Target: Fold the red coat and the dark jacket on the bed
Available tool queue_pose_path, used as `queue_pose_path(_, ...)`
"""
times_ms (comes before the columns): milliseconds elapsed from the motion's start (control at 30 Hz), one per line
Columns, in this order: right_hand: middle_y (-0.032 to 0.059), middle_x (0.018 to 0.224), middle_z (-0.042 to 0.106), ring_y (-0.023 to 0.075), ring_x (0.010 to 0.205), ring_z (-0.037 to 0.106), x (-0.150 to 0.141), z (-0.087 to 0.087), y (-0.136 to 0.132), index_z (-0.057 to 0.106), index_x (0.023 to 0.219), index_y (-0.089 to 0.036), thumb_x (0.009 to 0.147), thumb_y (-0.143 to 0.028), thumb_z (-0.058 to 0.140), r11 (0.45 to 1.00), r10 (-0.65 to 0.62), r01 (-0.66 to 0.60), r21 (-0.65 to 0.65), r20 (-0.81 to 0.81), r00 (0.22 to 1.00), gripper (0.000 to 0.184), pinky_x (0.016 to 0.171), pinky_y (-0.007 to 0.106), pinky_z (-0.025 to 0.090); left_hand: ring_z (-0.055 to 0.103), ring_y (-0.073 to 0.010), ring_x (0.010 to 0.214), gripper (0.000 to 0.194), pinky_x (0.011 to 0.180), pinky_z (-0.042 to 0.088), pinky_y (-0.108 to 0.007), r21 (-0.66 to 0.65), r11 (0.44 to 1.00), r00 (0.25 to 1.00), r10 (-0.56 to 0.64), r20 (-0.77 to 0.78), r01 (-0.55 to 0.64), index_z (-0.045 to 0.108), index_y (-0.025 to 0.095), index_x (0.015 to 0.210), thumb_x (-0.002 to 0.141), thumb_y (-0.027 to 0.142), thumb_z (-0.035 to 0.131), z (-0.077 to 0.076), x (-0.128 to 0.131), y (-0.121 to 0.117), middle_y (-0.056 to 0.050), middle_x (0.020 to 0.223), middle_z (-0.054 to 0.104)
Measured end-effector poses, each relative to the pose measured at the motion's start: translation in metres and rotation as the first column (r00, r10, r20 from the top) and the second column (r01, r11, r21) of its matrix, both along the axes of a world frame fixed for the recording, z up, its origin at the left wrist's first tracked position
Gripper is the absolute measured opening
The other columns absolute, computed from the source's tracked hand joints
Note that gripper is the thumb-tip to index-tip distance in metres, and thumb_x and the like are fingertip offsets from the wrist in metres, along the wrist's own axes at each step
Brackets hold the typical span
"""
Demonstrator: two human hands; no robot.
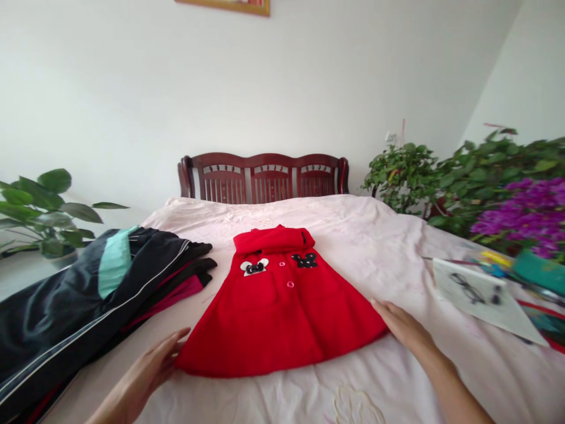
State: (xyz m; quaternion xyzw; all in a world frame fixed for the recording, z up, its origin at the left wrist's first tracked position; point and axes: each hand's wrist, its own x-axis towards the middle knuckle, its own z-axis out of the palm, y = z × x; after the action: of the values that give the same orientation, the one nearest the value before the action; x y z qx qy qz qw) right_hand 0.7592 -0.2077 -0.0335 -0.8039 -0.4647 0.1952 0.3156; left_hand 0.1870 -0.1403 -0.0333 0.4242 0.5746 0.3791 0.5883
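Observation:
A red buttoned child's coat point(304, 318) lies flat on the bed, its flared hem toward me. Its top part is folded over into a band at the far end, and black-and-white appliqués and round buttons show on the front. At the hem's left corner is my left hand point(152, 365), fingers apart, close against the cloth edge. My right hand point(406, 330) is at the right corner, fingertips touching the side edge and fingers extended. Undersides of both hands are hidden.
Left of the coat is a pile of dark folded clothes point(145, 271). A pale sheet point(366, 247) covers the bed, with a wooden headboard point(269, 176) behind. At the right lie a white booklet with glasses pictured point(481, 294) and other items, beside purple flowers point(525, 215). A potted plant point(48, 206) stands left.

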Motion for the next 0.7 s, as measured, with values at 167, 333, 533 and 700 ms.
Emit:
queue_pose_path(167,0.0166,0.102,0.075,0.0304,0.097,0.071,-0.02,0.016,0.01,0.07,0.102,-0.018,0.089,-0.065,0.026,0.996,0.054,-0.004,0.088,-0.573,0.818,0.066,0.078,0.045,0.057,0.066,-0.025,0.112,0.046,0.099,0.053,-0.037,0.126,0.986,0.961,-0.141,0.239,0.113,0.064,0.019,0.127,0.084,0.035,0.063,0.002,0.02,0.004,-0.007,0.119,0.072)
queue_pose_path(333,0.0128,0.117,0.071,0.0294,0.101,0.069,-0.05,0.001,0.027,0.067,0.11,-0.022,0.079,-0.049,0.051,0.934,0.252,-0.053,0.352,-0.549,0.797,0.044,0.086,0.047,0.057,0.037,-0.0314,0.143,0.05,0.116,0.035,-0.052,0.576,0.592,0.823,-0.342,-0.454,0.564,0.053,0.035,0.14,0.09,0.032,0.055,-0.013,0.044,0.018,-0.003,0.154,0.044)
queue_pose_path(533,0.0145,0.121,0.069,0.0373,0.124,0.057,-0.034,-0.053,0.03,0.073,0.109,-0.029,0.072,-0.036,0.064,0.895,0.231,-0.242,0.374,0.077,0.97,0.039,0.106,0.052,0.045,0.02,-0.0335,0.15,0.094,0.12,0.023,-0.056,0.467,0.217,0.47,0.04,-0.882,0.857,0.005,0.035,0.157,0.085,0.025,0.064,-0.013,0.053,0.044,-0.011,0.165,0.015)
queue_pose_path(700,0.0066,0.148,0.049,0.0229,0.137,0.046,-0.064,-0.037,0.032,0.04,0.15,-0.028,0.084,-0.018,0.049,0.753,0.566,-0.561,0.344,0.095,0.819,0.068,0.115,0.046,0.038,0.026,-0.0332,0.148,0.095,0.12,0.017,-0.058,0.316,0.07,0.313,0.047,-0.949,0.946,0.012,0.035,0.157,0.081,0.036,0.068,0.009,0.074,0.076,-0.01,0.163,0.023)
